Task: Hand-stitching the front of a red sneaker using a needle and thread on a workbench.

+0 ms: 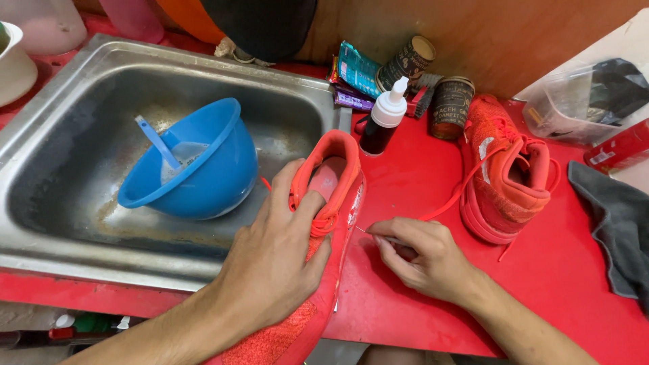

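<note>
My left hand [270, 257] lies over the top of a red knit sneaker [336, 172], gripping it across the laces at the sink's right edge. The shoe's heel opening points away from me. My right hand [422, 253] rests on the red counter [541, 284] just right of that shoe, fingers pinched on a thin pale stick or needle-like tool [368, 232] whose tip points at the shoe's side. A second red sneaker [503, 172] stands further right, its lace trailing toward my right hand.
A steel sink [61, 223] holds a tilted blue bowl [196, 162] with a blue brush inside. A dark pump bottle [384, 122], two tins [451, 108], packets, a clear plastic tub [581, 101] and a grey cloth [618, 223] sit on the counter.
</note>
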